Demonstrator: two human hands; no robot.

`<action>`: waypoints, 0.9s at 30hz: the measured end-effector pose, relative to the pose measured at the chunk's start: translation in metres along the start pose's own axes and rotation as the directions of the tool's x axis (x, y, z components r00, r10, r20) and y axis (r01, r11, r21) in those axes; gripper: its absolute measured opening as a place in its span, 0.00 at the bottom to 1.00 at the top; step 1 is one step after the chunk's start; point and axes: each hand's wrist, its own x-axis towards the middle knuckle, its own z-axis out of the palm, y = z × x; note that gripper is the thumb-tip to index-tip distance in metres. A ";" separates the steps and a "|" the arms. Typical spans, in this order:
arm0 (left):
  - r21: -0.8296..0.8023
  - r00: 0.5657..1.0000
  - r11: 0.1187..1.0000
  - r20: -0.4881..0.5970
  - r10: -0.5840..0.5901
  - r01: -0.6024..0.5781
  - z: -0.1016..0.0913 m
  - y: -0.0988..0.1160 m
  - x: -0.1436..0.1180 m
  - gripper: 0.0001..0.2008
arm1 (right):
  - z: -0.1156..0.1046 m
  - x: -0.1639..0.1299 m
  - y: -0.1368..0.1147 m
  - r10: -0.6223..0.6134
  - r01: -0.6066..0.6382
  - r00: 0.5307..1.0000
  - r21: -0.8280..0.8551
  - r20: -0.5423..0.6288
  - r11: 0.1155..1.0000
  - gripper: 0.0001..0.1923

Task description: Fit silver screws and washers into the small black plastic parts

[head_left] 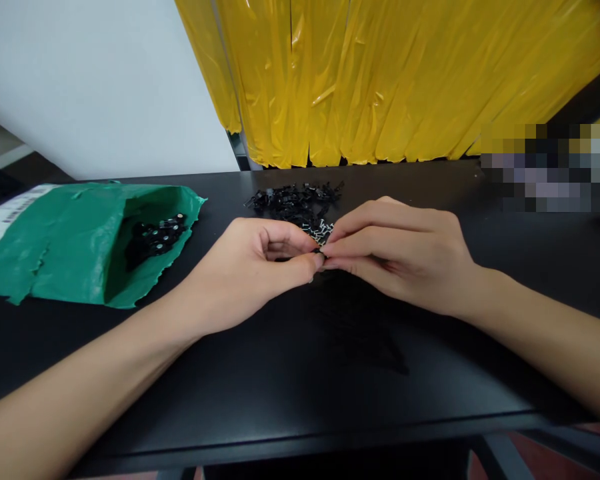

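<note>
My left hand point(253, 273) and my right hand point(405, 250) meet above the middle of the black table. Between their fingertips is a small black part point(321, 252), mostly covered by the fingers. Thumb and forefinger of my left hand pinch it from the left. The fingers of my right hand press together at its right side, and whether they also hold a tiny piece cannot be seen. Just behind the hands lie small silvery screws or pins point(322, 230), partly hidden. Farther back spreads a heap of small black parts point(295, 200).
A torn green plastic mailing bag point(75, 233) lies at the left, its mouth facing right, with black parts bearing silvery dots point(160, 237) inside. Yellow plastic strips point(380, 80) hang behind the black table point(280, 387). A white panel point(110, 80) stands at the back left. A blurred patch covers the far right.
</note>
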 end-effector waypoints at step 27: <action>-0.133 0.994 0.986 0.055 -0.090 0.096 -0.002 0.000 0.000 0.02 | -0.002 0.004 0.004 0.021 -0.022 1.000 0.149 0.006 0.989 0.08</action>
